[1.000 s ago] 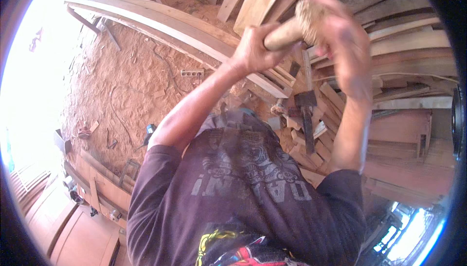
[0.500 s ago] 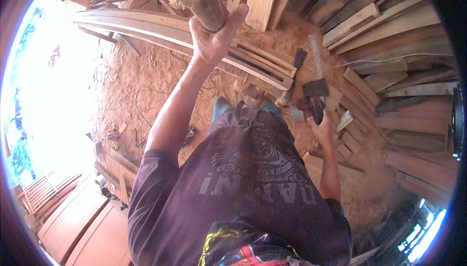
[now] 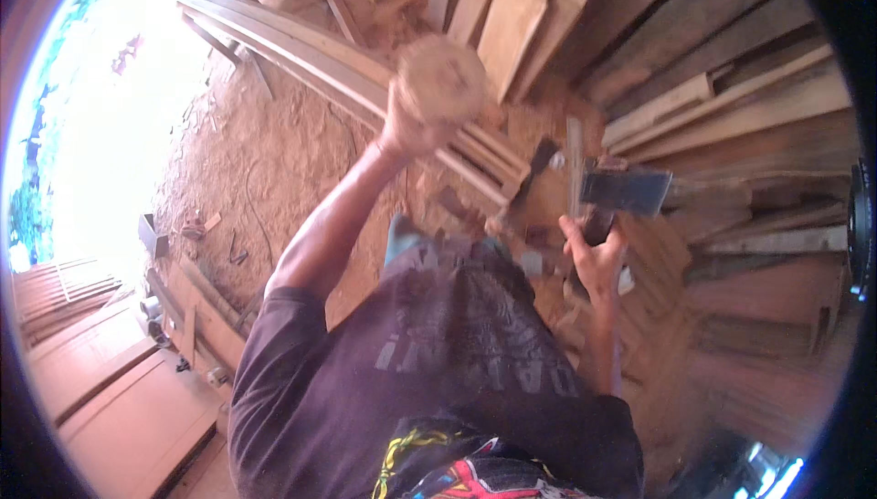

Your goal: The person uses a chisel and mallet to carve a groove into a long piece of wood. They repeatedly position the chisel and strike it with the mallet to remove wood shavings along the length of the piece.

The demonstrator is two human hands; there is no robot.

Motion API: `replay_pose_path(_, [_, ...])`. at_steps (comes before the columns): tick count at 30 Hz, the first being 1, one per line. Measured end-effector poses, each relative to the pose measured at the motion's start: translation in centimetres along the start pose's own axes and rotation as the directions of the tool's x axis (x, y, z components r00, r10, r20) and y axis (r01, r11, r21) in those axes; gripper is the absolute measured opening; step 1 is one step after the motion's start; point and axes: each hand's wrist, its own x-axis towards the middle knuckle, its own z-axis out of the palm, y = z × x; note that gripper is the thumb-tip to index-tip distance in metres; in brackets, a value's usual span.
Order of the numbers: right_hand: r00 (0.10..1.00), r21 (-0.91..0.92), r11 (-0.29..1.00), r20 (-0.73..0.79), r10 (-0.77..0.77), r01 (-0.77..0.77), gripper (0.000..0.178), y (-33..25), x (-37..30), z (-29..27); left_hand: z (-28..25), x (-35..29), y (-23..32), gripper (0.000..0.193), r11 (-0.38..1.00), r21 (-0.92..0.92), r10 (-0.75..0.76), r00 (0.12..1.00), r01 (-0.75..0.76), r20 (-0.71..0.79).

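Observation:
My left hand (image 3: 411,131) is closed round a wooden mallet, its round, worn head (image 3: 443,79) facing up toward me; the handle is mostly hidden. It hangs above a long wooden frame piece (image 3: 365,102) with slots at its near end. My right hand (image 3: 598,257), farther right and lower, grips the dark handle of a tool with a flat, shiny dark rectangular plate (image 3: 628,190); blur hides its exact kind. Beside that plate stands a pale, narrow ruler-like strip (image 3: 574,161). Whether the strip touches the tool I cannot tell.
Boards lean at the back (image 3: 513,29), and stacked planks (image 3: 731,115) line the right side. Sawdust and shavings cover the floor (image 3: 237,161). Reddish panels (image 3: 137,408) lie at the lower left, near wood offcuts (image 3: 206,307).
My left hand has moved down and slightly right with the mallet, whose head has tipped toward me. The right hand's tool has turned and its plate has shifted right.

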Motion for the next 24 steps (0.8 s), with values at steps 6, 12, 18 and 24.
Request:
replay_pose_path(6, [0.801, 0.063, 0.804, -0.168, -0.575, 0.591, 0.024, -10.7, 3.8, -1.4, 2.0, 1.0, 1.0, 0.034, 0.981, -0.173, -0.084, 0.996, 0.090, 0.044])
replay_pose_path(12, [0.632, -0.372, 0.554, 0.130, -0.764, 0.745, 0.028, -21.4, 4.2, -0.7, 2.1, 0.7, 0.2, 0.020, 0.923, -0.273, -0.291, 0.956, 0.271, -0.038])
replay_pose_path(18, [0.539, -0.561, 0.241, 0.457, -0.707, 0.792, 0.047, -23.2, 6.2, 1.1, 2.2, 0.2, -1.6, 0.025, 0.882, -0.294, -0.412, 0.906, 0.368, -0.102])
replay_pose_path(24, [0.466, -0.055, 0.471, -0.076, -0.881, 0.881, 0.015, -28.7, 1.7, -1.4, 2.4, -0.7, -1.8, 0.028, 0.873, -0.335, -0.408, 0.907, 0.355, -0.104])
